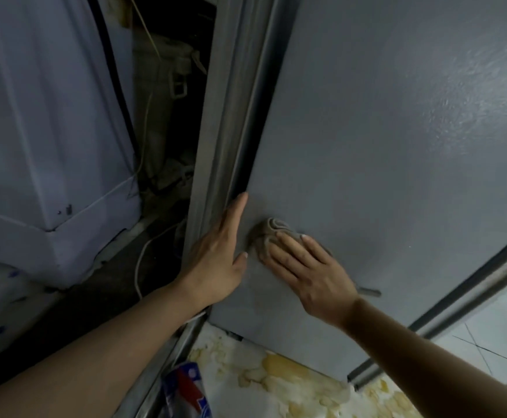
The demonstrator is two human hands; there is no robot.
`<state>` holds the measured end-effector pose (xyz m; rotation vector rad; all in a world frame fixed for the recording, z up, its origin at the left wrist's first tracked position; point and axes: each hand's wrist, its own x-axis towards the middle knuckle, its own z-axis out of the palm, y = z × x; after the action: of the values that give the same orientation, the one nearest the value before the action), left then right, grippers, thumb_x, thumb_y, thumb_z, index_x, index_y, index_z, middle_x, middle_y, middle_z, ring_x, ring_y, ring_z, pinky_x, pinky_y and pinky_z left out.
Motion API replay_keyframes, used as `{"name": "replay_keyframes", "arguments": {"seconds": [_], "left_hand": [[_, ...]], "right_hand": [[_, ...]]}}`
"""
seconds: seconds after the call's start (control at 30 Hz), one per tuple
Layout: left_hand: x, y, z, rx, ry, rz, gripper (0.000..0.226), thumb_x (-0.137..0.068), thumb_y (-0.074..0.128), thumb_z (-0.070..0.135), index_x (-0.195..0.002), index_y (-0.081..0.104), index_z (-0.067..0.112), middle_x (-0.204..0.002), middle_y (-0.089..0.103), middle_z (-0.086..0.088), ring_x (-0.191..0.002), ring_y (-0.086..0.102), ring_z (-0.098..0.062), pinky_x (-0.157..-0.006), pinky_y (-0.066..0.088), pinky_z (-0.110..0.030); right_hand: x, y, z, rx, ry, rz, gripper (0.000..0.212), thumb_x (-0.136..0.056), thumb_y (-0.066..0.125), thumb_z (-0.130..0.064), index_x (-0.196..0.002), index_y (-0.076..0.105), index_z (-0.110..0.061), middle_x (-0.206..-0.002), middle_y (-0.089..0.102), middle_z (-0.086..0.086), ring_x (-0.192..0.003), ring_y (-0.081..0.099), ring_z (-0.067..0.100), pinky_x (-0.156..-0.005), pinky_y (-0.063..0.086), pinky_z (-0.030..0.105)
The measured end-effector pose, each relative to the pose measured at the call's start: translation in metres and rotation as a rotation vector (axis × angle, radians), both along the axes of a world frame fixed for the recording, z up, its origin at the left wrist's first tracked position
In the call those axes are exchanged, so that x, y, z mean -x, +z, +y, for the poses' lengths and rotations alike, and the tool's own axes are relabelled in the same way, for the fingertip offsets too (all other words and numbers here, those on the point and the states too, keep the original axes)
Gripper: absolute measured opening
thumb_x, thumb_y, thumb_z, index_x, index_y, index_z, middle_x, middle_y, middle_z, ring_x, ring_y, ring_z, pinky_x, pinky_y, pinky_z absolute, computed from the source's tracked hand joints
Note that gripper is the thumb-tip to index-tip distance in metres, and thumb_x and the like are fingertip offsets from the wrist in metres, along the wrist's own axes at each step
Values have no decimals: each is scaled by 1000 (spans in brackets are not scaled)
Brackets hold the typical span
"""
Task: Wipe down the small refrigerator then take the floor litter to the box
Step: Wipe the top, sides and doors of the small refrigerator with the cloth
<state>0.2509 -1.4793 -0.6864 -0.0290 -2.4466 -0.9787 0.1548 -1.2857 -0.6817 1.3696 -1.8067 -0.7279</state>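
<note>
The small grey refrigerator (382,146) fills the right of the head view, its side panel facing me. My right hand (309,273) lies flat with straight fingers on a crumpled grey-brown cloth (269,233), pressing it against the panel low down. My left hand (219,254) rests with straight fingers along the panel's left edge, beside the door seal (231,116). A red, white and blue wrapper (186,390) lies on the floor at the bottom.
A pale washing machine (50,131) stands at the left, with a dark, cluttered gap (167,131) and a white cable (139,267) between it and the refrigerator. Below the refrigerator the floor (291,384) is white with yellow stains.
</note>
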Motion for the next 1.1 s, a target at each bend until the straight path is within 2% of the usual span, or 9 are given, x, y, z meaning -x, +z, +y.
{"name": "replay_keyframes", "arguments": {"seconds": [0.1,0.2,0.3,0.4,0.63,0.8,0.9,0.97,1.1], "left_hand": [[0,4,-5,-80,-48,-33,97,-89,57,15,-130,-22,54,-157,12,8,-138,29,-14,-108,31,-28],[-1,3,-8,-195,-54,-11,90,-88,58,10,-145,-6,37,-153,23,10,-136,27,-1,-105,23,-16],[-7,-3,-9,-227,91,98,75,-85,59,4,-146,19,23,-138,45,6,-120,43,-1,-97,30,-11],[-10,-11,-13,-168,221,184,65,-80,61,-2,-137,36,14,-121,53,0,-106,51,-9,-91,39,-18],[-9,-34,-19,-125,261,121,65,-77,62,-4,-135,39,15,-121,50,-2,-103,51,-8,-83,32,-10],[-13,-46,-19,-74,245,73,65,-76,61,-7,-135,41,13,-125,50,-6,-108,52,-12,-84,36,-15],[-17,-48,-20,-48,223,66,66,-76,62,-6,-135,40,14,-126,48,-6,-109,51,-13,-84,40,-19],[-18,-46,-18,-41,212,62,68,-77,62,-5,-136,38,16,-126,47,-5,-111,51,-15,-85,44,-25],[-10,-42,-11,-42,194,54,70,-79,63,3,-140,32,20,-131,44,-2,-118,48,-14,-86,42,-22]], "right_hand": [[-2,13,-4,17,11,-16,56,-84,31,-17,-140,35,-14,-144,45,5,-137,27,25,-114,9,45],[5,60,-23,316,84,-3,50,-89,35,-16,-139,42,-13,-141,49,10,-138,31,29,-114,11,49],[12,94,-53,512,141,46,48,-94,35,-19,-140,44,-12,-143,46,11,-138,30,32,-115,10,51],[12,78,-72,531,194,51,46,-95,35,-21,-139,45,-12,-143,45,10,-138,31,35,-114,13,53],[15,-17,-69,202,202,22,49,-91,40,-16,-139,44,-12,-143,47,9,-137,29,32,-116,8,50],[3,-69,-65,-143,24,-22,62,-84,42,-27,-144,32,-17,-147,41,2,-140,29,26,-116,-3,48],[-4,-87,-60,-335,-57,-78,72,-90,37,-30,-145,-8,-16,-159,4,3,-142,-15,26,-110,-22,52],[-6,-78,-52,-338,-56,-69,67,-93,26,-27,-144,-15,-17,-157,-10,2,-136,-28,24,-108,-26,51],[4,-19,-28,81,59,-85,56,-88,27,-17,-144,27,-19,-150,32,0,-140,21,21,-115,1,45]]}}
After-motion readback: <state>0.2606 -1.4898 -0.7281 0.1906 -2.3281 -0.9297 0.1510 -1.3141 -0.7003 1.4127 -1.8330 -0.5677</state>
